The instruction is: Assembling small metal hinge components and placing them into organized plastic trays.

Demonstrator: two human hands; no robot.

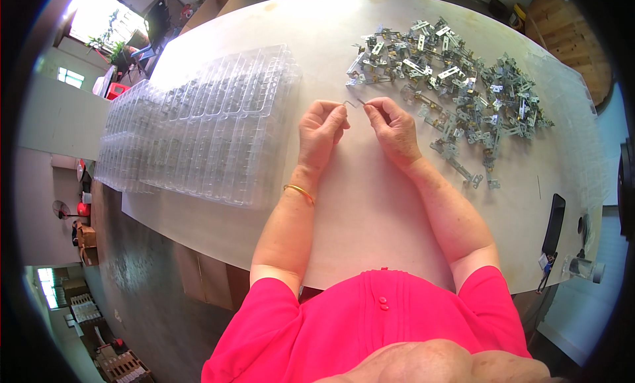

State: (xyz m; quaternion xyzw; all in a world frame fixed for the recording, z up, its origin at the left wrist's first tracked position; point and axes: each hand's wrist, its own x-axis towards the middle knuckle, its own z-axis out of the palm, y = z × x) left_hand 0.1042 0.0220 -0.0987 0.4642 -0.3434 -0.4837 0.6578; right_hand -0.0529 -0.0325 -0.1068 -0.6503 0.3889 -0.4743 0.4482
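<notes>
Over the middle of the table (pixel 357 204), my left hand (pixel 320 133) and my right hand (pixel 395 129) face each other, a small gap apart. Between thumb and finger, the left hand pinches a thin bent metal wire (pixel 350 104). A short, dark, thin metal piece (pixel 360 101) sticks out of the right hand's pinch toward the wire. Whether the two pieces touch or are joined is too small to tell. Beyond and right of the right hand spreads a heap of metal brackets (pixel 456 75), silvery with some brass-coloured parts.
Stacks of clear plastic compartment trays (pixel 205 125) cover the table's left side, with small parts visible through them. A dark phone-like slab (pixel 554 224), a clear jar (pixel 585 270) lying on its side and a thin rod (pixel 538 187) lie at the right. A round wooden stool (pixel 569 45) stands beyond the far right edge.
</notes>
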